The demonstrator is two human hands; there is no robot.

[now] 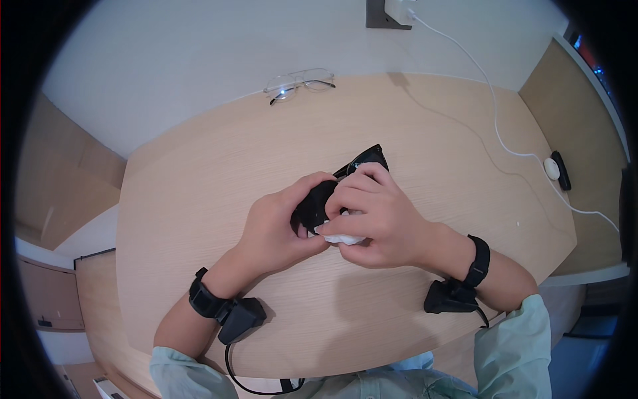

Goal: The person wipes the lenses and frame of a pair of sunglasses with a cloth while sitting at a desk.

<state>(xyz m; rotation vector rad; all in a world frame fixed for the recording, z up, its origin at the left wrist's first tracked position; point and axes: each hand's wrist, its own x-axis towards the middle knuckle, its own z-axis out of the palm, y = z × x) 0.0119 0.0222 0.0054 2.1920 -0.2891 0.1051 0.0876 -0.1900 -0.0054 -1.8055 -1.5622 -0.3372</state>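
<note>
I see a pale wood-grain table with rounded corners [199,199] filling most of the frame, backed by a plain white wall across the top. At the upper centre lie thin wire-framed clear spectacles [300,84], folded open. A white cable [495,126] runs from a white plug block [399,10] at the top edge down the right side to a small round white puck [551,168].

At the centre of the frame I see glossy black plastic sunglasses [332,193], one dark lens [370,158] and its temple poking out toward the upper right. My left hand [276,229] is closed around their left part. My right hand [379,219] is curled shut, pinching a crumpled white tissue [345,237] against them. Both wrists carry black bands with boxy black units.
</note>
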